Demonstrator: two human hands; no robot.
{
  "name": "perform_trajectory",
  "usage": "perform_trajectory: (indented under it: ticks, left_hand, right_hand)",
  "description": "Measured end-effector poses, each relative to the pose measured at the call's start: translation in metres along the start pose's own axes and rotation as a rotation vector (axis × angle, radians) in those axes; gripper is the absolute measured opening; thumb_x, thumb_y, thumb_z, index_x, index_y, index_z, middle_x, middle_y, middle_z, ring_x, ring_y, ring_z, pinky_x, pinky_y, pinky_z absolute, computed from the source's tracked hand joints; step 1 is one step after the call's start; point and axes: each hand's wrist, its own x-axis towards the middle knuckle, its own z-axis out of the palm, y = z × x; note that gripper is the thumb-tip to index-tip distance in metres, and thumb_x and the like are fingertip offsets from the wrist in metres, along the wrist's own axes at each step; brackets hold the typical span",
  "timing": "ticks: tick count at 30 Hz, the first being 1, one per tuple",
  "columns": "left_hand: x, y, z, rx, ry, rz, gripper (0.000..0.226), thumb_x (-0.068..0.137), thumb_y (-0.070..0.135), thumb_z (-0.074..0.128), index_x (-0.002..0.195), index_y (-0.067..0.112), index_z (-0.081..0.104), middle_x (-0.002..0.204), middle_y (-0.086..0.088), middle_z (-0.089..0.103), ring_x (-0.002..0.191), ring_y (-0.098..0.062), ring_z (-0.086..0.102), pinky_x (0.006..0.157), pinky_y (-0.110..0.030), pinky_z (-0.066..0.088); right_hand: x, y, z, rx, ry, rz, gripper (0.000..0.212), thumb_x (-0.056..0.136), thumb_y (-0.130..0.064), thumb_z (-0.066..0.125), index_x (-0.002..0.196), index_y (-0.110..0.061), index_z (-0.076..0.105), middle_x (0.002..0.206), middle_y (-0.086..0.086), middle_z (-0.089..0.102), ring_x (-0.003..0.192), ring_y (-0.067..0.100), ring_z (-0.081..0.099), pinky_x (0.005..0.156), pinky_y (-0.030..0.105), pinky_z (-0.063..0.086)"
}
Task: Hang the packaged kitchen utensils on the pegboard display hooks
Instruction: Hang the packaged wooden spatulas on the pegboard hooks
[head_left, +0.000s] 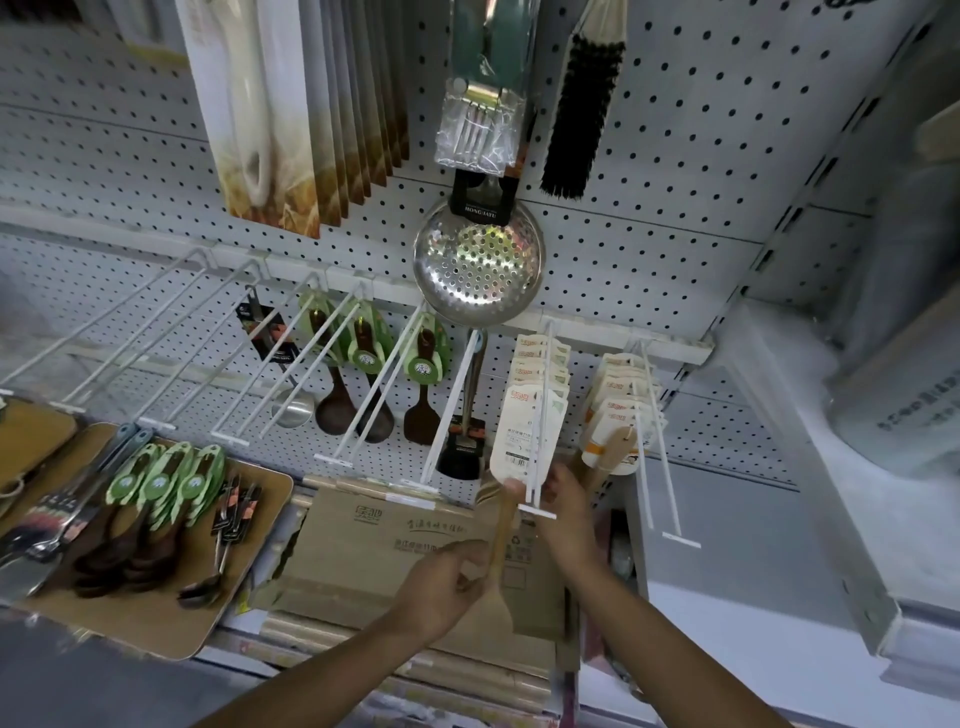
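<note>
A bamboo spatula (503, 540) with a white card header (514, 441) hangs at the outer end of a white double-wire hook (537, 457). My right hand (558, 499) pinches the card at the hook's tip. My left hand (447, 582) grips the spatula's wooden handle lower down. Several like packs (540, 364) hang further back on the same hook. Another bunch (618, 405) fills the hook to the right.
A board (171, 623) at left carries green-carded wooden spoons (156, 493), forks and ladles. A cardboard box (384, 545) sits under my hands. Empty hooks (156, 332) jut out at left. A steel skimmer (478, 260) and a brush (582, 104) hang above.
</note>
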Motion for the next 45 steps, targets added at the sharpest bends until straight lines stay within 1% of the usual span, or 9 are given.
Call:
perform_trajectory:
  ticks: [1, 4, 8, 12, 17, 25, 35, 42, 45]
  left_hand:
    - [-0.002, -0.005, -0.003, 0.038, 0.02, -0.006, 0.04, 0.091, 0.031, 0.065, 0.131, 0.031, 0.059, 0.119, 0.017, 0.063, 0.088, 0.004, 0.063, 0.079, -0.013, 0.049]
    - [-0.01, -0.015, -0.02, 0.114, 0.102, 0.054, 0.046, 0.091, 0.041, 0.06, 0.136, 0.037, 0.052, 0.133, 0.018, 0.057, 0.112, 0.001, 0.059, 0.088, -0.017, 0.048]
    - [-0.032, -0.019, -0.051, 0.233, 0.242, 0.171, 0.046, 0.092, 0.042, 0.058, 0.137, 0.043, 0.048, 0.138, 0.026, 0.049, 0.122, 0.005, 0.049, 0.096, -0.02, 0.048]
    - [-0.058, -0.023, -0.081, 0.291, 0.363, 0.228, 0.044, 0.093, 0.036, 0.061, 0.136, 0.042, 0.051, 0.137, 0.026, 0.049, 0.124, 0.006, 0.048, 0.1, -0.016, 0.043]
    - [-0.101, -0.031, -0.111, 0.372, 0.495, 0.196, 0.042, 0.093, 0.038, 0.062, 0.135, 0.038, 0.053, 0.138, 0.022, 0.051, 0.127, -0.001, 0.05, 0.1, -0.027, 0.048]
    - [-0.173, -0.056, -0.149, 0.479, 0.596, 0.164, 0.042, 0.095, 0.038, 0.063, 0.135, 0.029, 0.055, 0.141, 0.012, 0.053, 0.128, -0.013, 0.054, 0.098, -0.04, 0.048]
    - [-0.263, -0.124, -0.228, 0.541, 0.679, 0.102, 0.043, 0.094, 0.044, 0.062, 0.134, 0.031, 0.056, 0.14, 0.016, 0.053, 0.13, -0.008, 0.05, 0.105, -0.037, 0.044]
    - [-0.351, -0.186, -0.31, 0.552, 0.697, 0.043, 0.046, 0.093, 0.047, 0.061, 0.137, 0.034, 0.052, 0.14, 0.015, 0.052, 0.13, -0.007, 0.049, 0.106, -0.031, 0.044]
    - [-0.388, -0.213, -0.34, 0.557, 0.693, 0.019, 0.048, 0.093, 0.05, 0.061, 0.138, 0.034, 0.051, 0.141, 0.015, 0.052, 0.13, -0.007, 0.05, 0.107, -0.031, 0.043]
  right_hand:
    - [-0.004, 0.004, -0.002, -0.08, 0.025, -0.025, 0.036, 0.083, -0.019, 0.078, 0.115, -0.019, 0.06, 0.106, -0.008, 0.069, 0.098, 0.007, 0.065, 0.073, 0.011, 0.05]
    - [-0.019, 0.021, -0.013, -0.318, 0.017, -0.143, 0.029, 0.087, -0.015, 0.073, 0.112, -0.023, 0.059, 0.105, -0.005, 0.067, 0.098, 0.011, 0.065, 0.07, 0.006, 0.046]
    - [-0.032, 0.018, -0.025, -0.551, -0.206, -0.37, 0.028, 0.094, -0.03, 0.063, 0.12, -0.036, 0.055, 0.121, -0.014, 0.058, 0.108, 0.0, 0.055, 0.086, 0.005, 0.038]
    - [-0.027, 0.009, -0.019, -0.755, -0.372, -0.578, 0.038, 0.097, -0.04, 0.054, 0.135, -0.035, 0.051, 0.138, -0.012, 0.052, 0.126, 0.005, 0.047, 0.103, 0.022, 0.041]
    - [-0.027, -0.011, 0.02, -0.782, -0.469, -0.861, 0.04, 0.098, -0.04, 0.05, 0.135, -0.026, 0.052, 0.138, -0.009, 0.053, 0.126, 0.007, 0.046, 0.104, 0.026, 0.041]
    - [-0.049, -0.035, 0.098, -0.759, -0.64, -1.01, 0.043, 0.099, -0.042, 0.048, 0.139, -0.026, 0.05, 0.143, -0.014, 0.046, 0.13, 0.003, 0.041, 0.106, 0.017, 0.032]
    - [-0.112, -0.072, 0.231, -0.668, -0.686, -1.093, 0.042, 0.097, -0.047, 0.05, 0.136, -0.029, 0.052, 0.14, -0.014, 0.05, 0.127, 0.006, 0.046, 0.103, 0.032, 0.045]
    - [-0.171, -0.101, 0.356, -0.695, -0.743, -1.071, 0.049, 0.096, -0.056, 0.046, 0.14, -0.034, 0.047, 0.144, -0.02, 0.044, 0.132, -0.003, 0.035, 0.109, 0.033, 0.04]
    - [-0.191, -0.111, 0.404, -0.71, -0.771, -1.09, 0.051, 0.095, -0.056, 0.047, 0.14, -0.033, 0.047, 0.145, -0.016, 0.045, 0.133, 0.002, 0.038, 0.108, 0.036, 0.041]
